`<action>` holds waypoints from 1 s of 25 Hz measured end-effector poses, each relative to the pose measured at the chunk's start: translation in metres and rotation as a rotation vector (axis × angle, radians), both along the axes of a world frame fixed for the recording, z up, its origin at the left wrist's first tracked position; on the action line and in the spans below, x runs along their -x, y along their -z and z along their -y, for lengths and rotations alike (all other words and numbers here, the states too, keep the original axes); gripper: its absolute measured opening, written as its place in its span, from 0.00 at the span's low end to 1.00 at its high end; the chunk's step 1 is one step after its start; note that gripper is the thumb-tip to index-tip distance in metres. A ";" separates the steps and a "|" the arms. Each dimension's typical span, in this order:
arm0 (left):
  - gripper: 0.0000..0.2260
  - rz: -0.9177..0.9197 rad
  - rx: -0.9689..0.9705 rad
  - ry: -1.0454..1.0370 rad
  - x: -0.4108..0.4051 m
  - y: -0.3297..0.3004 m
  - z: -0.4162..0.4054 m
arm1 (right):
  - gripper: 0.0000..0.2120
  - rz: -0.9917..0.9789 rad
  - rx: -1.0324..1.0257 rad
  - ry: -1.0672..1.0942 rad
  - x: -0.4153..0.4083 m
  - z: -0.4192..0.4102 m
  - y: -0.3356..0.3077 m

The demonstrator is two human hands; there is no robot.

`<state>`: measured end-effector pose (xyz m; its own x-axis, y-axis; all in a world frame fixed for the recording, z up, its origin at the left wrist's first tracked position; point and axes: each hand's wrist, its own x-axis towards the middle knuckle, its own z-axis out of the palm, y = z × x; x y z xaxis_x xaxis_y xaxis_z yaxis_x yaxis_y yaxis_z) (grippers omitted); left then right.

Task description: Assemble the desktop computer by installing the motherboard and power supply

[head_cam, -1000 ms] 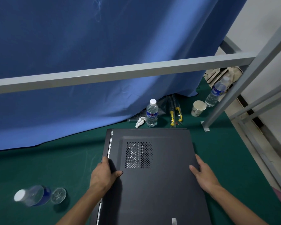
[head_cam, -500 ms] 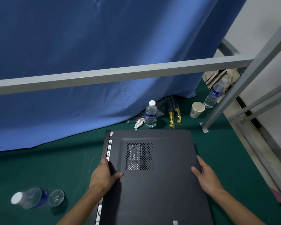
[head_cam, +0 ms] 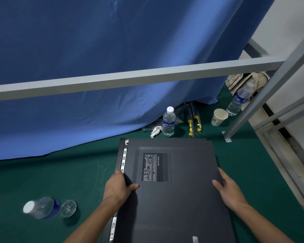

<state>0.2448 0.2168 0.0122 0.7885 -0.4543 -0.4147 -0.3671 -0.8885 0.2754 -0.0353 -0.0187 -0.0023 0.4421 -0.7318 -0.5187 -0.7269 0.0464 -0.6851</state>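
The case (head_cam: 168,193) is lying flat on the green mat (head_cam: 60,174) in the lower centre of the frame, its dark side panel (head_cam: 182,207) facing up and covering nearly the whole top. The left hand (head_cam: 118,187) is gripping the panel's left edge, thumb on top and fingers curling under out of sight. The right hand (head_cam: 229,191) is resting on the right edge with fingers extended and relaxed; whether it is pressing or merely steadying is hard to tell from this angle.

A strip of bare metal frame (head_cam: 124,159) is showing along the left side, so the panel is probably sitting slightly off its seated position. Through the vent (head_cam: 156,167) some components are faintly showing, though too dim to identify. Judging from this, the internal work appears finished and the person is closing up: sliding the panel home and fastening it seem to be what is left.

Screwdrivers (head_cam: 193,124) are lying at the upper centre, near a bottle (head_cam: 168,122).
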 end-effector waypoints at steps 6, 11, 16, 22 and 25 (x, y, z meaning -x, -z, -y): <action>0.31 -0.009 0.003 -0.005 0.000 0.001 0.004 | 0.28 0.063 -0.046 0.036 0.005 0.006 -0.002; 0.31 -0.016 0.006 -0.009 -0.003 0.001 0.002 | 0.28 0.063 -0.058 0.055 0.003 0.006 0.004; 0.30 -0.019 -0.015 0.006 -0.009 0.000 -0.001 | 0.27 0.049 -0.023 0.044 -0.005 0.001 0.005; 0.29 -0.026 -0.078 0.002 -0.018 0.000 -0.006 | 0.32 -0.083 0.096 0.025 -0.018 -0.011 0.004; 0.28 -0.025 -0.102 0.015 -0.021 0.003 -0.006 | 0.33 -0.151 0.174 0.004 -0.024 -0.017 0.005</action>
<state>0.2655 0.2227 0.0095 0.7708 -0.4198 -0.4791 -0.3743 -0.9071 0.1927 -0.0117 -0.0014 -0.0071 0.3664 -0.8175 -0.4443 -0.8218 -0.0604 -0.5665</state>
